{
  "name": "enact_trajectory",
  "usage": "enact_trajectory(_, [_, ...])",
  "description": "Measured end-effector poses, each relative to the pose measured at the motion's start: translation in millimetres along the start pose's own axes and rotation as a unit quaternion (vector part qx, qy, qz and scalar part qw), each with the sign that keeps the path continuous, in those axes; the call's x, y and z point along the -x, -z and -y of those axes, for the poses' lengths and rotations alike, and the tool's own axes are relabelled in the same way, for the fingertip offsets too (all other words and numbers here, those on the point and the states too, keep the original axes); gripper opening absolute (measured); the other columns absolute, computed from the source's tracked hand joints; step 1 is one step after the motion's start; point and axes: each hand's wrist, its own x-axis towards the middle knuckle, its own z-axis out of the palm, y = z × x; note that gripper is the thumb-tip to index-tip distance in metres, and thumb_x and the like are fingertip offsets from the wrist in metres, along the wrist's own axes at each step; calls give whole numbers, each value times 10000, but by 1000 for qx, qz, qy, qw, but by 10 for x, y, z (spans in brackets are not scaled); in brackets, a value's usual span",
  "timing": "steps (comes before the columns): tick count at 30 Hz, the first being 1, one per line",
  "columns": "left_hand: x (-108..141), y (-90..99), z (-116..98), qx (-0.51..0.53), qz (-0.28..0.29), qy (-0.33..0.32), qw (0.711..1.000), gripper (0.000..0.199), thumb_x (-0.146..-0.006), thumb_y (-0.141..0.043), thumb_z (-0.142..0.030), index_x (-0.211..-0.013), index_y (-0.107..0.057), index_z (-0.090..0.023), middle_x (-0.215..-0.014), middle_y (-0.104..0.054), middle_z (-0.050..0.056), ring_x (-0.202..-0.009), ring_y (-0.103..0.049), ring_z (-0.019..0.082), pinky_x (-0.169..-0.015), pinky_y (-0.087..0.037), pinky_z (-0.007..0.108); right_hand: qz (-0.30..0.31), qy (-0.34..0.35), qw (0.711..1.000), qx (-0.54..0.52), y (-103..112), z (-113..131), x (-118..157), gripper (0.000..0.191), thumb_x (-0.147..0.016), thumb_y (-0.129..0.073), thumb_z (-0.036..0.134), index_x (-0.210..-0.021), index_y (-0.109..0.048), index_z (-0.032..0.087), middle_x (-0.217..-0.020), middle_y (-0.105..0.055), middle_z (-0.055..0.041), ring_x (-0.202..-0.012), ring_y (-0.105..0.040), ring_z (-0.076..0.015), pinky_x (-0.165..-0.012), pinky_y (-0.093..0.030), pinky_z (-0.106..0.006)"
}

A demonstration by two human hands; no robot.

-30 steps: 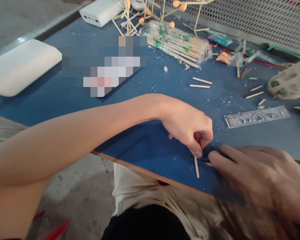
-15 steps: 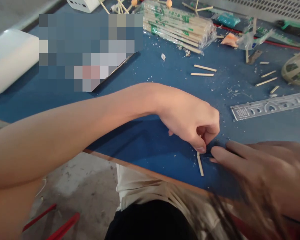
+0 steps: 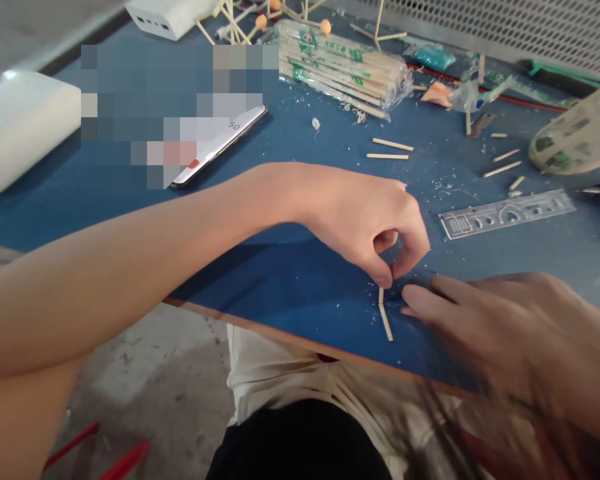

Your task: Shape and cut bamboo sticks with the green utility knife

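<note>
My left hand (image 3: 380,233) arches over the table, thumb and forefinger pinched on the top end of a thin wooden stick (image 3: 386,323). The stick has a sharp bend or break just below the fingertips, and its lower part slants toward the table's front edge. Close by on the right is my right hand (image 3: 480,313), blurred, its fingers pointing left toward the stick and its fingertips drawn together. What the right fingers hold, if anything, I cannot make out.
A clear plastic stencil ruler (image 3: 507,213) lies to the right, near short cut sticks (image 3: 387,157). Behind are a bag of wooden sticks (image 3: 340,67), a blue packet (image 3: 434,57) and a transparent container (image 3: 575,133). A phone (image 3: 225,147) and a white box (image 3: 25,133) sit left.
The whole scene has shifted slightly left in view. My left hand still pinches the bent stick, and my right hand stays beside it, blurred.
</note>
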Motion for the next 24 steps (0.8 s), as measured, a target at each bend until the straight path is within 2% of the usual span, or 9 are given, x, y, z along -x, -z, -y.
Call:
enact_trajectory(3, [-26, 30, 43, 8, 26, -27, 999, 107, -874, -700, -239, -885, -785, -176, -740, -624, -22, -683, -491, 92, -669, -315, 266, 59, 69, 996, -4, 64, -36, -51, 322, -760, -415, 56, -953, -562, 268, -584, -556, 55, -369, -544, -192, -407, -208, -348])
enact_trajectory(6, [-48, 41, 59, 25, 42, -11, 999, 103, -872, -688, -214, -853, -767, -151, -796, -659, -10, -738, -493, 95, -712, -319, 258, 71, 67, 995, 14, 83, -54, -63, 348, -771, -412, 50, -989, -562, 276, -599, -576, 57, -352, -538, -218, -427, -149, -367])
enact_trajectory(10, [-47, 36, 55, 59, 58, 21, 996, 60, -858, -708, -199, -845, -750, -159, -806, -681, -14, -750, -499, 102, -728, -328, 246, 52, 59, 996, 31, 62, -64, -36, 320, -812, -397, 60, -985, -561, 274, -617, -585, 50, -370, -548, -205, -438, -184, -374])
enact_trajectory(17, [-8, 21, 71, 40, 51, -14, 998, 87, -864, -693, -207, -897, -754, -155, -838, -698, -18, -735, -551, 100, -682, -371, 230, -36, 53, 998, -11, -23, -103, -12, 222, -873, -404, 92, -911, -511, 283, -650, -554, 61, -433, -569, -165, -449, -335, -328])
enact_trajectory(24, [-2, 16, 59, 41, 45, -12, 998, 89, -852, -687, -192, -901, -758, -167, -839, -702, -19, -742, -557, 109, -687, -376, 255, -28, 69, 997, 4, -15, -80, -45, 251, -864, -396, 85, -926, -539, 282, -647, -564, 57, -437, -572, -168, -447, -365, -331])
